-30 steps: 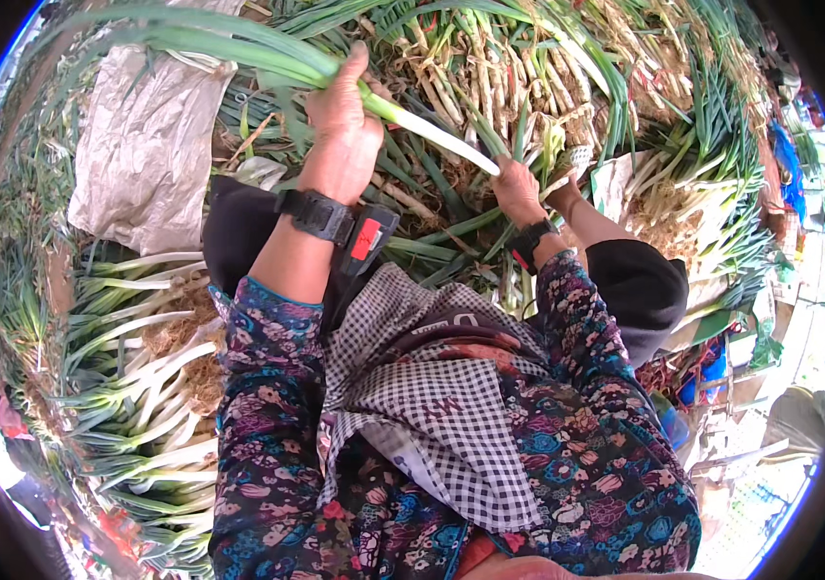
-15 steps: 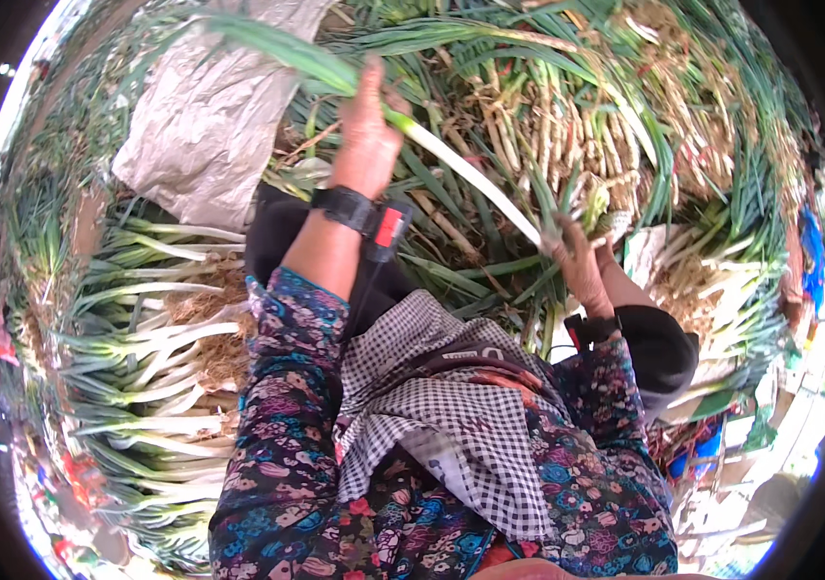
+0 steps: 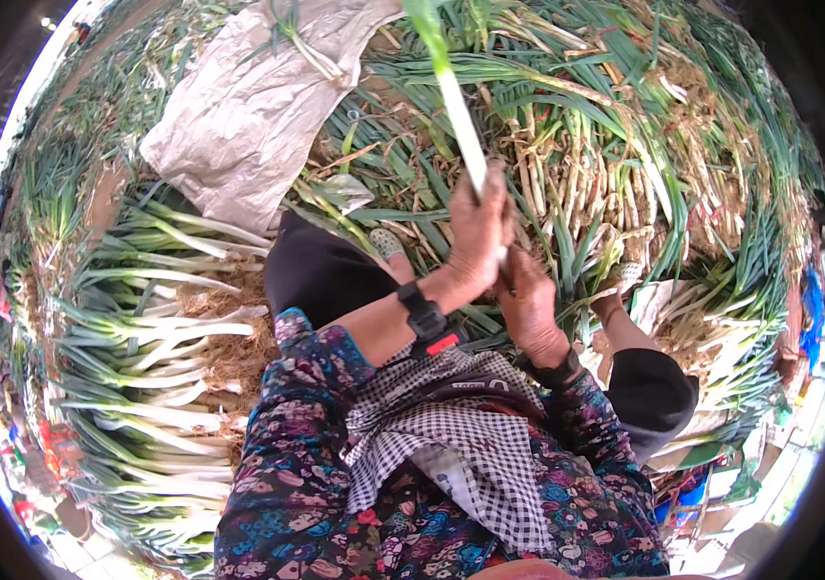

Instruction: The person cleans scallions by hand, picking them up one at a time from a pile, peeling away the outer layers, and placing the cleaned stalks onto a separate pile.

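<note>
A long green onion [image 3: 461, 121] stands slantwise in front of me, green leaves pointing up and away, white shaft toward me. My left hand [image 3: 476, 232] is closed around the lower part of that shaft. Just below it, my right hand [image 3: 530, 302] is closed at the root end, its fingers pinched close to the left hand. The root tip is hidden among my fingers. Beyond my hands lie untrimmed green onions [image 3: 587, 174] with brown, dry outer skins, heaped on the ground.
Rows of cleaned white-stemmed green onions [image 3: 166, 333] with brown roots lie at my left. A crumpled pale sheet [image 3: 238, 116] is spread at the far left. More white-stemmed green onions [image 3: 722, 333] lie beyond my right knee [image 3: 652, 391].
My left hand has slid down the green onion toward its root, close to my right hand. The onion has swung more upright. My right hand has moved left and a little nearer me.
</note>
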The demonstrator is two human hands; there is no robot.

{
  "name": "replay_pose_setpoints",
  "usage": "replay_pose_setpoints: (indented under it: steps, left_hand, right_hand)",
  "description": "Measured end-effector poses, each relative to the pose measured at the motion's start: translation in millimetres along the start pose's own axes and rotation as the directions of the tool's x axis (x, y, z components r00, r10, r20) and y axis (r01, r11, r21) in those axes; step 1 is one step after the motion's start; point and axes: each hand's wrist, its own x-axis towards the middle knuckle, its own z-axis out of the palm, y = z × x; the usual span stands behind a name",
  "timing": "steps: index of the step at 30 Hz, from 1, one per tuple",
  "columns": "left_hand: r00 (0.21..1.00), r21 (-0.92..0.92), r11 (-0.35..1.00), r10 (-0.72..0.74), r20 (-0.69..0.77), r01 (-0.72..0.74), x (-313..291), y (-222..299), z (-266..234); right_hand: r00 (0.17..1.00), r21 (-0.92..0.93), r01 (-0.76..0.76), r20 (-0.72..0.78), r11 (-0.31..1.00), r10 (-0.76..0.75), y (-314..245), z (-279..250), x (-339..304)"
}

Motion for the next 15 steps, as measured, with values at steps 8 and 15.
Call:
replay_pose_setpoints:
  steps: [8, 15]
  left_hand:
    - [0.997, 0.080, 0.997, 0.010, -0.075, -0.004, 43.2, 74.1, -46.4]
    - [0.982, 0.556, 0.828, 0.154, -0.114, -0.065, 246.5, 209.6, -156.7]
  right_hand:
    - [0.891, 0.396, -0.407, 0.371, 0.823, 0.262, 16.0, -5.0, -16.6]
    - [0.809, 0.223, -0.417, 0.532, 0.881, 0.249, 73.4, 45.0, -75.7]
